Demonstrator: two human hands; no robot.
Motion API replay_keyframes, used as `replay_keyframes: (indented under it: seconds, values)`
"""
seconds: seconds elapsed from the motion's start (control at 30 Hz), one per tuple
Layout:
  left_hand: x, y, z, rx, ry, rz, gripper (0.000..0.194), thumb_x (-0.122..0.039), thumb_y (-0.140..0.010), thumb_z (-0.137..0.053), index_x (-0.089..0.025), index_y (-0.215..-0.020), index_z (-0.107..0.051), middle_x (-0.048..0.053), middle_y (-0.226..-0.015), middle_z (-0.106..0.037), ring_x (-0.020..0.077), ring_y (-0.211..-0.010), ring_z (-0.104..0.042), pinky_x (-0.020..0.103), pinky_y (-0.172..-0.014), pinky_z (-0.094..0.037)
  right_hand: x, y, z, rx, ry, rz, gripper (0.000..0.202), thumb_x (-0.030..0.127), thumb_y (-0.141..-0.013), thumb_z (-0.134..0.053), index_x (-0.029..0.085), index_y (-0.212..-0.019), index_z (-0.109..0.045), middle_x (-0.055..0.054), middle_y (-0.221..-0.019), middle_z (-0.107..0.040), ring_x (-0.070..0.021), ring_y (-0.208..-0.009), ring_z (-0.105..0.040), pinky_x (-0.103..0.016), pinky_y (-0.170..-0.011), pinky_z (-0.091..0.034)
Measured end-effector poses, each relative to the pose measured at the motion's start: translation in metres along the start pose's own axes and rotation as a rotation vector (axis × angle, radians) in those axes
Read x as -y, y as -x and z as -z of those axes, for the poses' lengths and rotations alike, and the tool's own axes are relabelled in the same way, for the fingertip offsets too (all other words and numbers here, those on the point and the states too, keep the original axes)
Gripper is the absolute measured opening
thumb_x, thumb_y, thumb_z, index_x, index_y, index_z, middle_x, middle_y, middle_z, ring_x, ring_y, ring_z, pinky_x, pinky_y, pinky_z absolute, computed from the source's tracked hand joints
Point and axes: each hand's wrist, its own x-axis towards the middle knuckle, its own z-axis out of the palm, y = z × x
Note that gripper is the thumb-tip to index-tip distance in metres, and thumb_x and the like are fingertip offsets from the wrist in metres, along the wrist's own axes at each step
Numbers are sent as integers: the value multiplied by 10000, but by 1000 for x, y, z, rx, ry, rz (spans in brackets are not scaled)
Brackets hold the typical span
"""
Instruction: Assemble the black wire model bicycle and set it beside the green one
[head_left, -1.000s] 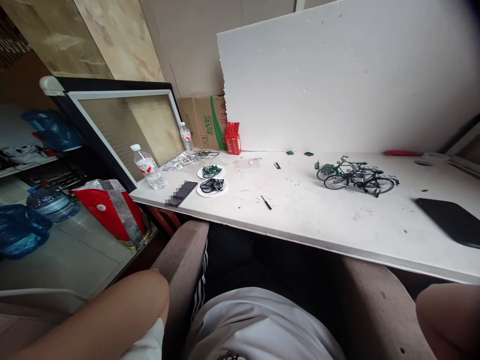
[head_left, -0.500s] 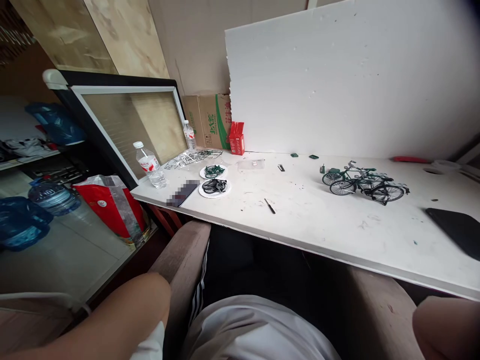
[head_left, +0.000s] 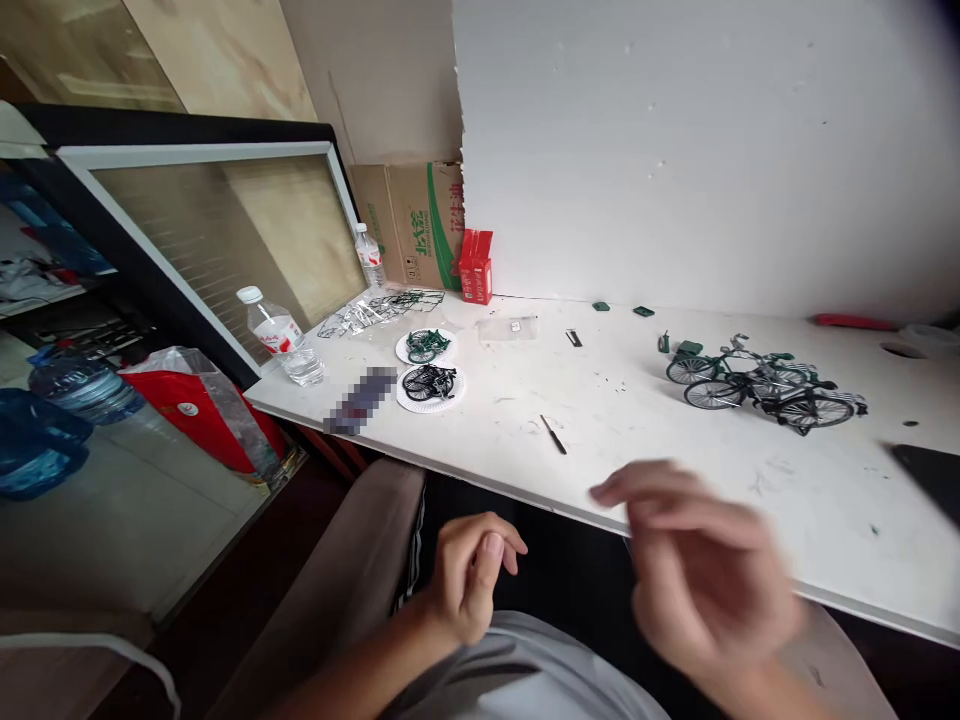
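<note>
My left hand (head_left: 474, 575) is in front of the table edge, above my lap. Its fingers are curled in with the thumb laid against them, and nothing shows in it. My right hand (head_left: 705, 560), smeared by motion, is over the table's front edge with bent fingers, a gap between them and the thumb, and nothing held. A small screwdriver (head_left: 553, 435) lies on the white table beyond both hands. Farther right stand a black model bicycle (head_left: 776, 398) and, partly behind it, a green model bicycle (head_left: 694, 367).
Two paper plates hold model bicycle parts, black (head_left: 429, 382) and green (head_left: 426, 345). A blurred-out flat object (head_left: 361, 400), a water bottle (head_left: 281, 338), a red box (head_left: 476, 267) and a carton (head_left: 416, 225) are at left. A black pad (head_left: 930, 475) lies far right.
Both hands have come into view from below, raised in front of the table. The view has shifted slightly. The things on the table have kept their places.
</note>
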Motion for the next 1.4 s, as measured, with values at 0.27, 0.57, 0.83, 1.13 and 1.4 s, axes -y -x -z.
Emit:
replay_keyframes:
  seconds: [0.27, 0.57, 0.83, 1.13, 1.4]
  values:
    - [77, 56, -9, 225, -182, 186, 411, -410, -1143, -397, -220, -947, -704, 26, -656, -637, 145, -541, -586, 284, -538, -389, -37, 101, -40, 172, 250, -267, 296, 16, -1014, -441, 244, -1067, -623, -11, -828, -704, -133, -587, -691, -230, -528, -551]
    - [65, 36, 1, 269, -472, -228, 267, -228, -1051, -435, -218, -865, -626, 32, -685, -667, 175, -587, -618, 349, -623, -442, -52, 113, -43, 384, 249, -242, 309, -21, -985, -418, 232, -1002, -594, -33, -886, -725, -162, -705, -720, -262, -631, -579]
    - [57, 23, 10, 200, -445, -244, 172, -245, -1004, -521, -213, -910, -662, 33, -687, -682, 167, -562, -616, 330, -604, -447, -55, 115, -35, 377, 284, -263, 290, -8, -1008, -471, 225, -1048, -638, -62, -976, -764, -182, -800, -774, -280, -689, -622]
    - [49, 51, 7, 218, -415, -238, 253, -277, -1021, -525, -226, -789, -612, 7, -613, -635, 150, -520, -588, 326, -592, -434, -31, 126, -43, 362, 228, -224, 307, 1, -1021, -439, 222, -1019, -651, -55, -930, -746, -167, -742, -755, -266, -648, -602]
    - [41, 45, 11, 221, -440, -207, 264, -210, -1060, -478, -204, -934, -710, 29, -721, -723, 145, -575, -656, 295, -609, -480, -22, 123, -50, 279, 127, -253, 285, 53, -1045, -456, 222, -959, -668, -54, -902, -738, -179, -745, -762, -270, -640, -618]
